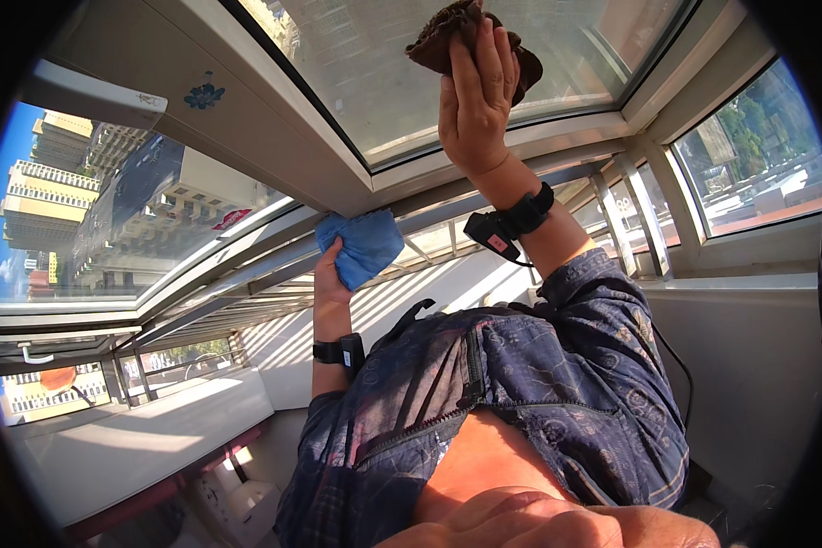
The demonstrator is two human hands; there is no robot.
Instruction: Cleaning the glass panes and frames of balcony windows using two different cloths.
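Note:
My right hand is raised with its fingers extended over a bunched dark brown cloth, which lies against a window pane. Lower and to the left, my left hand grips a light blue cloth, thumb on the near side and the other fingers mostly hidden. The blue cloth is beside the lower corner of the pale window frame; whether it touches the frame, I cannot tell. A black strap with a small box circles my right forearm, and a similar band sits on my left wrist.
A blue flower sticker marks the wide frame panel at left. Metal railings run below the windows. A white handle projects at far left, above a white ledge. A thin black cable hangs beside my right sleeve.

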